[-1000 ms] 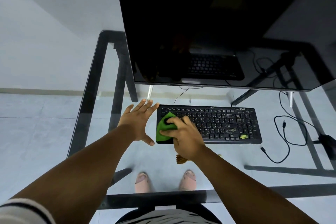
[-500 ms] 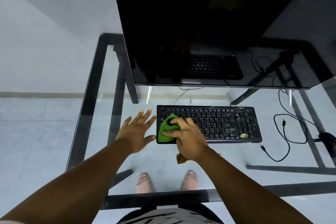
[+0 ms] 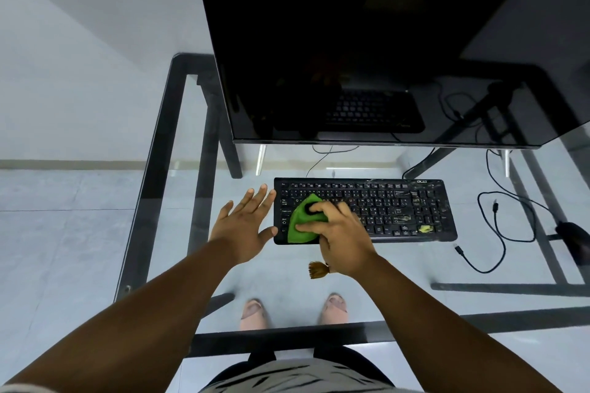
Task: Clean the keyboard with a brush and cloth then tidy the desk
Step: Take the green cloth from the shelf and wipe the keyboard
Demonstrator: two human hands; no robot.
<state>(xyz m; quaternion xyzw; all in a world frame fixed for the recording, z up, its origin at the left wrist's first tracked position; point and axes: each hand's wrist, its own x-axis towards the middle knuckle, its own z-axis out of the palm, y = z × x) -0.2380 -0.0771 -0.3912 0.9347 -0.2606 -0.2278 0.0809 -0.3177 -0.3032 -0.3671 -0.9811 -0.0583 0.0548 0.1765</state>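
Note:
A black keyboard (image 3: 392,210) lies flat on the glass desk (image 3: 178,233), with yellowish dirt on its lower right keys. My right hand (image 3: 341,233) presses a green cloth (image 3: 301,222) onto the keyboard's left end, fingers curled over it. Flat on the glass with spread fingers, my left hand (image 3: 247,223) touches the keyboard's left edge. A brush with brown bristles (image 3: 317,269) lies on the glass just under my right wrist, its handle hidden by my arm.
A large dark monitor (image 3: 367,48) stands behind the keyboard. A loose black cable (image 3: 498,230) curls on the right, near a dark mouse (image 3: 574,241) at the edge. My feet show through the glass below the desk's black frame.
My right hand has shifted the green cloth slightly over the keyboard's left keys. My left hand has slid closer, so its fingertips and thumb now touch the keyboard's left edge.

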